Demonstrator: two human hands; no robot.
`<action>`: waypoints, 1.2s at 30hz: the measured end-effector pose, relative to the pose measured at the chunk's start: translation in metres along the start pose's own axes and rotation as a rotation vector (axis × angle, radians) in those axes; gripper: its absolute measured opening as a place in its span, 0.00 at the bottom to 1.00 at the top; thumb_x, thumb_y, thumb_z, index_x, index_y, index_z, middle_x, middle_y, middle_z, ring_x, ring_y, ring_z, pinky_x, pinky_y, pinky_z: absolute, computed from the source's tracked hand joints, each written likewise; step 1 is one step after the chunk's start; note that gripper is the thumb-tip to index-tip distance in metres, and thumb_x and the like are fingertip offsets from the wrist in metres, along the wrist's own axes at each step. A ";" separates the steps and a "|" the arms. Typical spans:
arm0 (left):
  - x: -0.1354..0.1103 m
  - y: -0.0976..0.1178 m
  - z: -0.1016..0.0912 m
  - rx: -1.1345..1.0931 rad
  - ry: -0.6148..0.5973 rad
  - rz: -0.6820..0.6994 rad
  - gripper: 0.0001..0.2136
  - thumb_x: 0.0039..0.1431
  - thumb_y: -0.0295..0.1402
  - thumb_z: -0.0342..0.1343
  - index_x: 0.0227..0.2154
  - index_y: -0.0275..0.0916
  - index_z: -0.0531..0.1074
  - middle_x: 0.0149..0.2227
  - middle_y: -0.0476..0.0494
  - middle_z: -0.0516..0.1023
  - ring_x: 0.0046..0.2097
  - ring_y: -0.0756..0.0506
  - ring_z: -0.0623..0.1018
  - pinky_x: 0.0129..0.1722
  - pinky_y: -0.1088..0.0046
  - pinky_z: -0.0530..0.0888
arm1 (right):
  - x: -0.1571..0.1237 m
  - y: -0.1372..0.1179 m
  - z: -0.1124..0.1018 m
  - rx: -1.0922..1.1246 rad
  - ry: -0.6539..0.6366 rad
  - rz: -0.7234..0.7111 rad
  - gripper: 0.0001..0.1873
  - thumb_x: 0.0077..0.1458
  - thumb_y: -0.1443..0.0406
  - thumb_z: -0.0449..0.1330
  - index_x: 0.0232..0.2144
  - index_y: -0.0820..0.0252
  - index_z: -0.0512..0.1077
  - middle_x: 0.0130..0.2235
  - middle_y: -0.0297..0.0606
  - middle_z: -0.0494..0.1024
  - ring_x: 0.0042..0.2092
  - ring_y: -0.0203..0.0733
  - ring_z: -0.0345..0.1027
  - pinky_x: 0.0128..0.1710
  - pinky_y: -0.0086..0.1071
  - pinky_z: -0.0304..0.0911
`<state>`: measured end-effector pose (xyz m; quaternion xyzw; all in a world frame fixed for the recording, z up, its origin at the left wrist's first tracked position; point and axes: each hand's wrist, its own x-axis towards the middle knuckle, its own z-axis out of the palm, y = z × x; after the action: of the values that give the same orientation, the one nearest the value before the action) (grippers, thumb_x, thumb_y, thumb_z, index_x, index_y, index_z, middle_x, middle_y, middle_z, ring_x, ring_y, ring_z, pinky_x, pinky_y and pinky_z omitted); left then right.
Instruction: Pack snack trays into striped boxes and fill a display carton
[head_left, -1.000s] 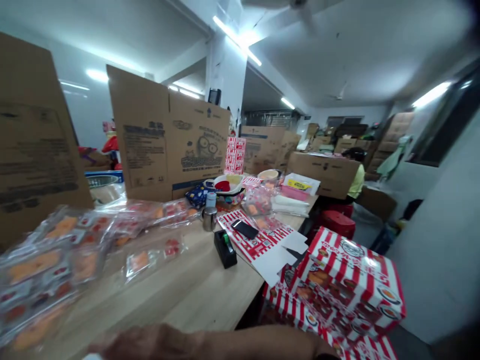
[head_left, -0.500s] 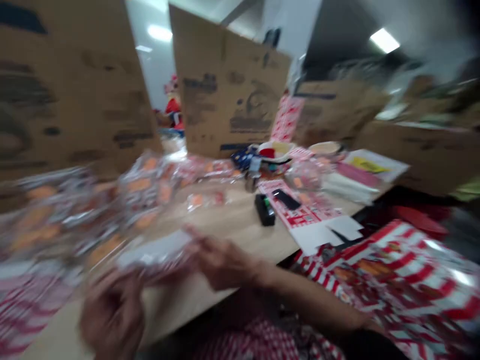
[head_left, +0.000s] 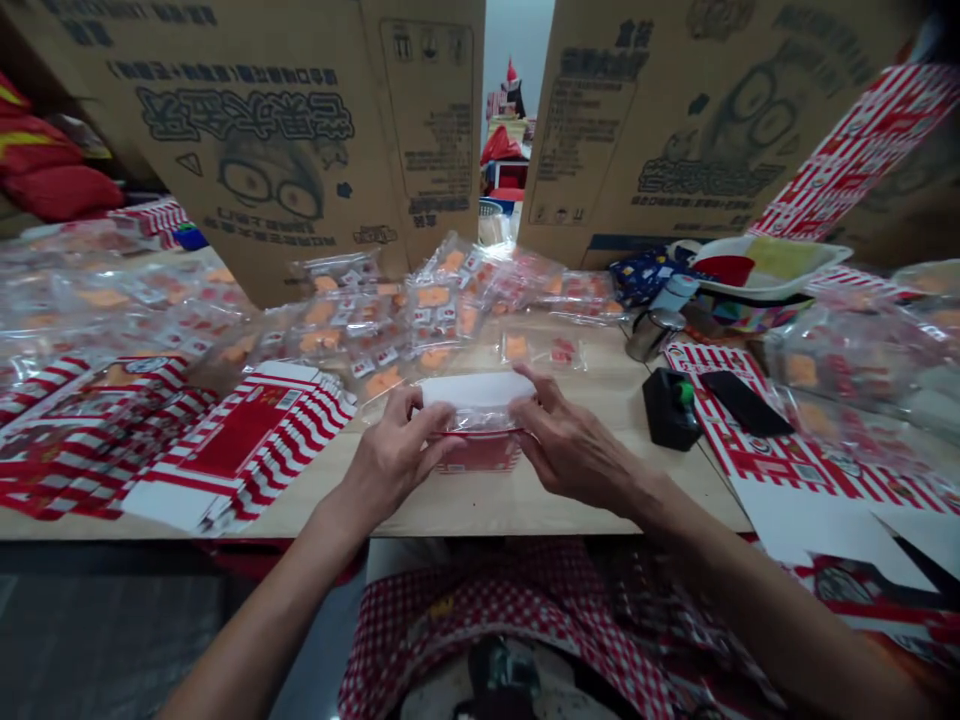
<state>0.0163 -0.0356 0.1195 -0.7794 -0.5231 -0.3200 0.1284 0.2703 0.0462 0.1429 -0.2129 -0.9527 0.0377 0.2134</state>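
Observation:
Between my two hands is a small red-and-white cardboard box (head_left: 480, 457), held low over the table's near part. Its white flap (head_left: 474, 388) stands up at the far side, and clear plastic wrapping (head_left: 480, 418) shows in the opening. My left hand (head_left: 397, 440) pinches the box's left end with thumb and fingers. Closed on the right end is my right hand (head_left: 559, 430), its index finger along the flap. Just beyond the box lies a clear sachet (head_left: 544, 350) with an orange piece and a red piece inside.
Flattened striped cartons (head_left: 247, 440) are stacked at left. Clear bags (head_left: 442, 300) with orange pieces are heaped at the back, before tall cardboard boxes (head_left: 300, 130). At right are a black tape dispenser (head_left: 670, 410), a phone (head_left: 746, 403), a glass jar (head_left: 652, 333) and a white basin (head_left: 806, 262).
The view has swung left and steadied from a blur. Both hands now hold the box level at the middle, in front of me, with its flap raised.

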 end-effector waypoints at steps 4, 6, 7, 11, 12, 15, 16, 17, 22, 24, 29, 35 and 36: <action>0.006 0.008 -0.010 0.081 -0.099 -0.014 0.12 0.69 0.41 0.51 0.43 0.37 0.72 0.40 0.42 0.66 0.39 0.46 0.72 0.37 0.72 0.74 | 0.005 -0.001 -0.013 -0.046 -0.045 -0.064 0.07 0.59 0.75 0.52 0.38 0.64 0.66 0.66 0.68 0.55 0.66 0.65 0.58 0.51 0.51 0.73; 0.009 0.011 -0.014 0.159 -0.165 -0.015 0.14 0.70 0.43 0.49 0.41 0.37 0.72 0.40 0.41 0.67 0.39 0.45 0.72 0.38 0.70 0.74 | 0.005 -0.001 -0.012 -0.116 -0.038 -0.073 0.07 0.60 0.74 0.52 0.39 0.65 0.67 0.65 0.69 0.57 0.65 0.66 0.58 0.49 0.50 0.74; 0.010 0.013 -0.017 0.201 -0.188 -0.011 0.15 0.70 0.44 0.48 0.40 0.37 0.72 0.40 0.40 0.67 0.39 0.44 0.73 0.39 0.68 0.74 | 0.004 -0.001 -0.010 -0.151 -0.021 -0.074 0.07 0.60 0.74 0.52 0.40 0.66 0.68 0.64 0.70 0.58 0.65 0.67 0.59 0.47 0.49 0.75; 0.013 0.026 -0.025 0.392 -0.261 -0.031 0.11 0.69 0.38 0.52 0.46 0.37 0.72 0.44 0.34 0.70 0.40 0.40 0.74 0.40 0.60 0.75 | -0.004 0.004 0.011 -0.167 0.146 -0.065 0.08 0.64 0.70 0.52 0.44 0.67 0.67 0.60 0.68 0.63 0.58 0.63 0.67 0.39 0.45 0.76; 0.013 0.031 -0.027 0.430 -0.294 -0.054 0.10 0.68 0.34 0.52 0.47 0.37 0.72 0.45 0.33 0.71 0.41 0.39 0.75 0.41 0.59 0.75 | -0.007 0.006 0.015 -0.134 0.196 -0.062 0.08 0.64 0.69 0.51 0.45 0.67 0.67 0.59 0.66 0.63 0.55 0.60 0.69 0.39 0.44 0.76; 0.017 0.042 -0.028 0.466 -0.392 -0.126 0.06 0.66 0.26 0.51 0.41 0.37 0.72 0.45 0.33 0.72 0.42 0.38 0.76 0.41 0.58 0.75 | -0.013 0.009 0.022 -0.017 0.256 -0.042 0.08 0.65 0.70 0.52 0.46 0.65 0.66 0.58 0.63 0.62 0.52 0.55 0.70 0.45 0.46 0.75; 0.019 0.043 -0.027 0.457 -0.412 -0.142 0.05 0.66 0.26 0.51 0.38 0.37 0.72 0.44 0.33 0.72 0.40 0.38 0.76 0.39 0.59 0.75 | -0.014 0.009 0.023 0.024 0.237 -0.038 0.08 0.64 0.70 0.52 0.45 0.64 0.66 0.56 0.60 0.64 0.52 0.55 0.69 0.46 0.47 0.74; 0.020 0.042 -0.025 0.438 -0.419 -0.150 0.05 0.65 0.26 0.51 0.36 0.36 0.72 0.43 0.33 0.72 0.38 0.39 0.76 0.38 0.60 0.75 | -0.014 0.010 0.023 0.070 0.215 -0.034 0.08 0.64 0.71 0.53 0.45 0.63 0.67 0.54 0.58 0.66 0.52 0.55 0.69 0.47 0.47 0.73; 0.015 0.015 0.004 0.041 -0.118 -0.107 0.02 0.66 0.28 0.53 0.40 0.37 0.69 0.40 0.39 0.73 0.40 0.42 0.77 0.39 0.66 0.77 | -0.014 0.014 0.045 0.387 0.436 0.087 0.23 0.65 0.71 0.52 0.61 0.55 0.59 0.54 0.48 0.71 0.53 0.48 0.71 0.52 0.44 0.71; 0.008 0.006 0.024 -0.176 0.161 -0.141 0.11 0.65 0.32 0.58 0.48 0.40 0.67 0.45 0.40 0.74 0.44 0.43 0.77 0.41 0.68 0.77 | -0.013 0.015 0.061 0.447 0.603 0.162 0.26 0.66 0.70 0.52 0.64 0.53 0.54 0.55 0.47 0.72 0.51 0.46 0.73 0.51 0.43 0.72; -0.006 0.002 0.069 -0.574 0.592 -0.402 0.25 0.55 0.37 0.68 0.53 0.43 0.65 0.48 0.42 0.74 0.45 0.46 0.78 0.42 0.71 0.77 | -0.004 0.016 0.082 0.321 0.676 0.088 0.21 0.66 0.71 0.49 0.59 0.55 0.61 0.53 0.48 0.73 0.58 0.50 0.68 0.55 0.47 0.68; -0.003 0.002 0.063 -0.413 0.493 -0.285 0.05 0.66 0.32 0.56 0.37 0.40 0.76 0.38 0.44 0.77 0.45 0.45 0.77 0.47 0.67 0.74 | 0.007 0.023 0.063 0.522 0.609 0.156 0.09 0.67 0.68 0.50 0.42 0.56 0.70 0.50 0.45 0.71 0.53 0.47 0.69 0.52 0.41 0.66; 0.000 0.002 0.059 -0.435 0.470 -0.296 0.07 0.67 0.32 0.54 0.35 0.39 0.76 0.37 0.45 0.77 0.43 0.46 0.77 0.46 0.68 0.74 | 0.009 0.025 0.061 0.573 0.582 0.175 0.08 0.67 0.67 0.51 0.39 0.57 0.71 0.47 0.44 0.71 0.50 0.46 0.69 0.49 0.40 0.66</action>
<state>0.0400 -0.0044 0.0748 -0.6094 -0.5061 -0.6097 0.0286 0.2472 0.0733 0.0873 -0.2270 -0.7820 0.2573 0.5202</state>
